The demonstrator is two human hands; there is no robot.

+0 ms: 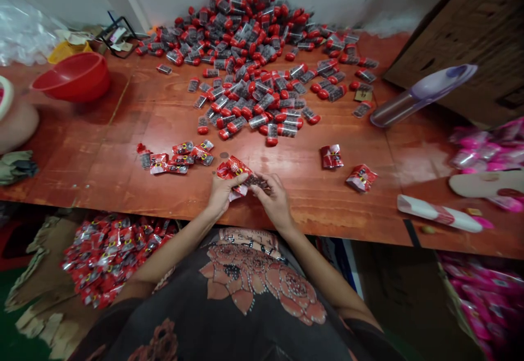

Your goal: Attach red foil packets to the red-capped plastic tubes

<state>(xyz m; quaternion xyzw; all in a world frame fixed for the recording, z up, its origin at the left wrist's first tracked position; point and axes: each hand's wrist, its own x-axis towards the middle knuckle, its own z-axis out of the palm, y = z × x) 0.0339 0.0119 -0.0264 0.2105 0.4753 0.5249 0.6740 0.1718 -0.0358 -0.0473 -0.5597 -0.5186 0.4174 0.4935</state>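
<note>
Left grip (223, 194) pinches a red foil packet (234, 171), its lower edge partly hidden by fingers; right grip (275, 202) closes on a dark item (260, 183), too blurred to make out. Beyond, loose packets (176, 159) lie on the wooden worktop (327, 208) before a heap of red-capped tubes (245, 61).

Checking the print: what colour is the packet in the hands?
The packet is red and silver, clearest in the head view.

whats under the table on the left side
A heap of red and silver packets lies on flattened cardboard below the table. The table and the left arm cover part of it; whatever lies beneath the cardboard is hidden.
</note>
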